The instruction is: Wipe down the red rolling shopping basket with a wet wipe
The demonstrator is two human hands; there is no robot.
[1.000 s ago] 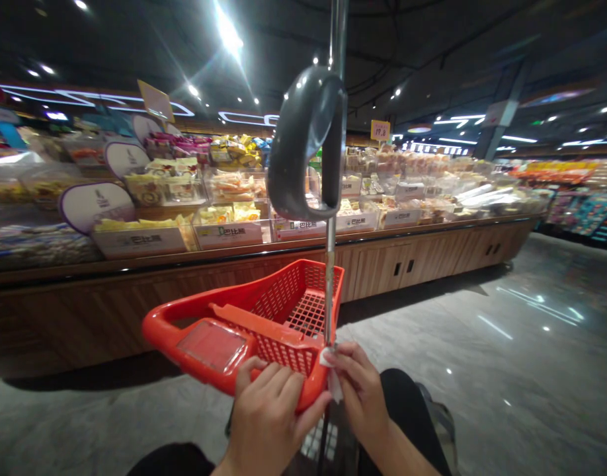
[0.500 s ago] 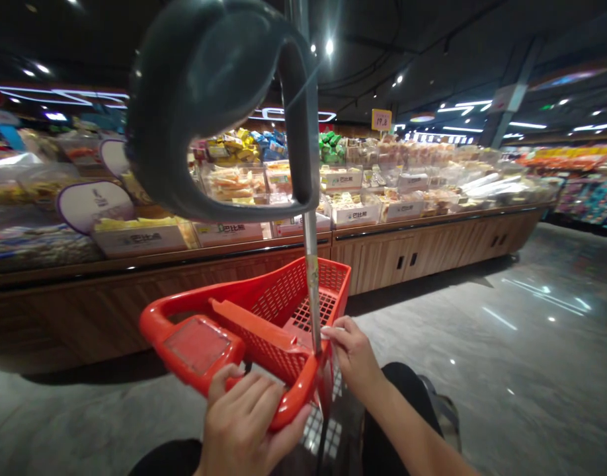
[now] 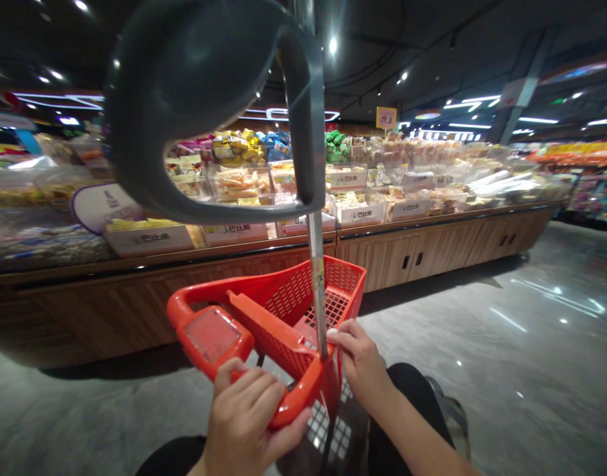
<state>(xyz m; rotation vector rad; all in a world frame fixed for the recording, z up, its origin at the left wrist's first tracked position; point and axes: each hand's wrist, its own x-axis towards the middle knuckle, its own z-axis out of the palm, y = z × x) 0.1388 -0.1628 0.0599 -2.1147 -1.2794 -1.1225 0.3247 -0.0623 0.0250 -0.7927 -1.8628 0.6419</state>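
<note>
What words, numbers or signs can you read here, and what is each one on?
"19.8" on the yellow price sign
"巴比熊" on the white bin label
The package print and the other signs are too small or blurred to read.

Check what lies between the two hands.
The head view shows a corner of the red basket between the left hand and the right hand.

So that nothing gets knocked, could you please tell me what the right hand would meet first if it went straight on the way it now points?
The right hand would most likely meet the metal pole first, though depth is unclear.
</note>
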